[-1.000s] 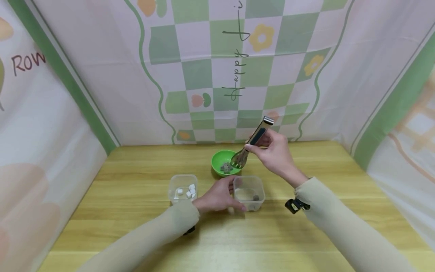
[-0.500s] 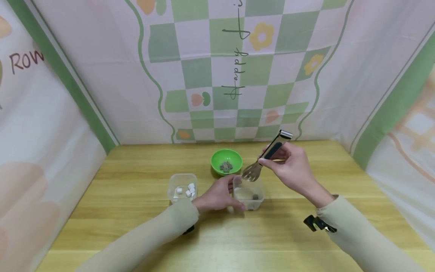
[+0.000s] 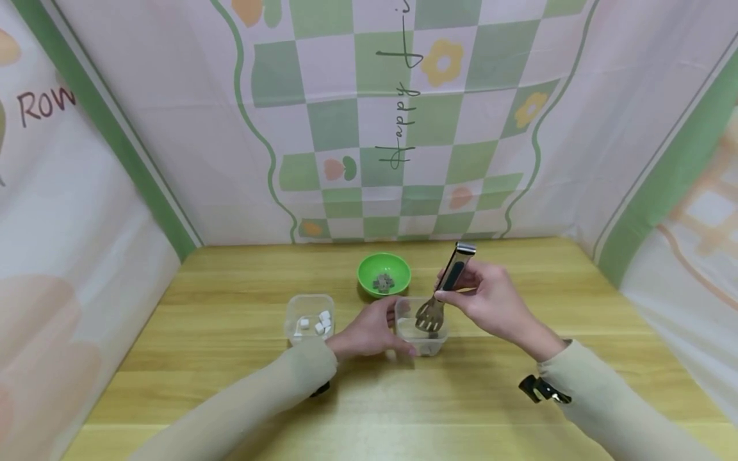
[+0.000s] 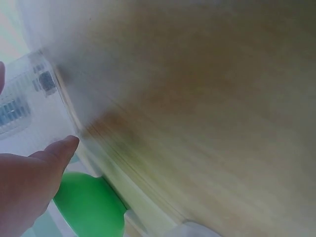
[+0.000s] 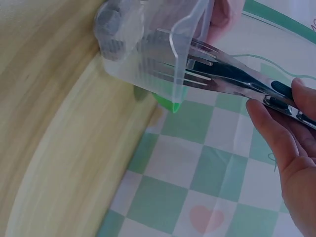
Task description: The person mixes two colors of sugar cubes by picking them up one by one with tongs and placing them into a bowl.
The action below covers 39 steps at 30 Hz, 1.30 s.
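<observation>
My left hand (image 3: 371, 330) grips a clear plastic container (image 3: 429, 349) from its left side, thumb at the front and fingers at the back. In my right hand (image 3: 498, 307) are metal serving tongs (image 3: 453, 272) with slotted heads, pinched between thumb and fingers. Their heads point down inside that container. A small dark grey cube (image 4: 48, 82) lies on its floor, partly hidden by the tongs in the head view. Just behind stands a green bowl (image 3: 366, 270) with several grey cubes (image 3: 383, 282) in it.
A second clear container (image 3: 291, 312) with several white cubes (image 3: 324, 318) stands left of my left hand. The wooden table (image 3: 230, 294) ends at a checked fabric backdrop (image 3: 380, 208). Fabric walls rise on both sides.
The tongs have moved from over the green bowl to the right, then down into the clear container. My left hand has stayed on the container.
</observation>
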{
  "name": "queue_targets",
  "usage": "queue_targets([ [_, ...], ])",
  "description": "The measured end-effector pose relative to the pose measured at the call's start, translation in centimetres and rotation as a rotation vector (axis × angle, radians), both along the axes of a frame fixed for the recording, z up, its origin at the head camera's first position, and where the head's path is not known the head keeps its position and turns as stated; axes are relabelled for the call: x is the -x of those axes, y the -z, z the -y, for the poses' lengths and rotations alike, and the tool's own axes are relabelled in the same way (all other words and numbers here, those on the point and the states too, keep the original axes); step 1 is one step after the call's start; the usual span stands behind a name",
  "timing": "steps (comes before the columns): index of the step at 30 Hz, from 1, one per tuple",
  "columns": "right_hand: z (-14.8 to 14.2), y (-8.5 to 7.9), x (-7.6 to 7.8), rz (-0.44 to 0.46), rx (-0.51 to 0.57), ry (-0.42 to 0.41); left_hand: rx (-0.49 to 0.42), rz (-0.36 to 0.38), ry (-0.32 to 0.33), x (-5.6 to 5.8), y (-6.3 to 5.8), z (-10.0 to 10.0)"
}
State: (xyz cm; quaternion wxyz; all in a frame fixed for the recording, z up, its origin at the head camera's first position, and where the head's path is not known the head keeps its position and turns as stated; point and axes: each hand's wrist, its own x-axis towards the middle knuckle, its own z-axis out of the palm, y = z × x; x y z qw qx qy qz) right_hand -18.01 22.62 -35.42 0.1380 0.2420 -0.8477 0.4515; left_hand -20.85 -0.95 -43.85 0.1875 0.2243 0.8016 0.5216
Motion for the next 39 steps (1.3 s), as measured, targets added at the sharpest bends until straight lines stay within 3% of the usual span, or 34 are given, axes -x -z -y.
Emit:
queue_targets([
  [17,0.6,1.2,0.6,0.055,-0.03,-0.062,-0.017,-0.009,0.013,0.1,0.2,0.1],
  [39,1.2,1.9,0.7,0.047,-0.001,-0.045,-0.022,0.01,0.013,0.1,0.3,0.1],
])
